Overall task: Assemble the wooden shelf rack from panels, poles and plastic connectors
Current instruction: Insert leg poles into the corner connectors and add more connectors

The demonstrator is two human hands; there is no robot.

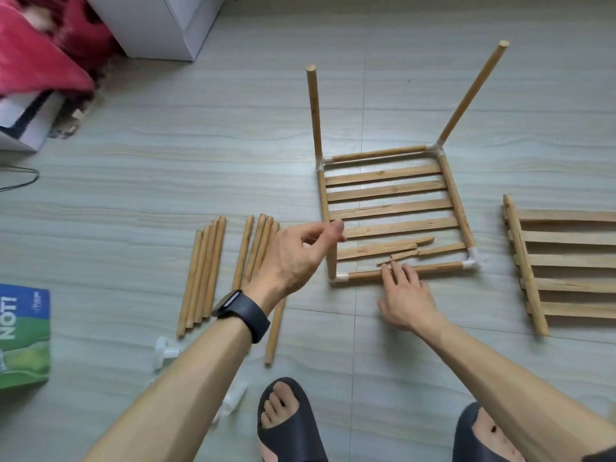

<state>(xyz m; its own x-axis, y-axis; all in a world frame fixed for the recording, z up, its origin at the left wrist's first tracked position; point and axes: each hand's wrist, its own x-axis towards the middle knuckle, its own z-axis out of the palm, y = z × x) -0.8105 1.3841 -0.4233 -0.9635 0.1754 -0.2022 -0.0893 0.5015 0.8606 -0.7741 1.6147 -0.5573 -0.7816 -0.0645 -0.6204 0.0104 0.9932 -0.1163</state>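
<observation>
A slatted wooden panel [393, 208] lies on the floor, framed by poles joined with white plastic connectors [473, 258]. Two poles stand up from its far corners: one upright pole [314, 111] at the left and one leaning pole [473, 91] at the right. The nearest slat [400, 250] is cracked. My right hand [408, 300] rests with straight fingers on the near frame pole [430, 270]. My left hand [300, 258], with a dark watch on the wrist, hovers beside the panel's left frame pole, fingers loosely curled and holding nothing. Loose poles [205, 271] lie left of it.
A second slatted panel [566, 261] lies on the floor at the right. Spare white connectors [165, 355] sit near my left forearm. A green box [23, 335] is at the left edge, red cloth [40, 45] and a white cabinet [160, 25] behind. My sandalled feet [286, 418] are below.
</observation>
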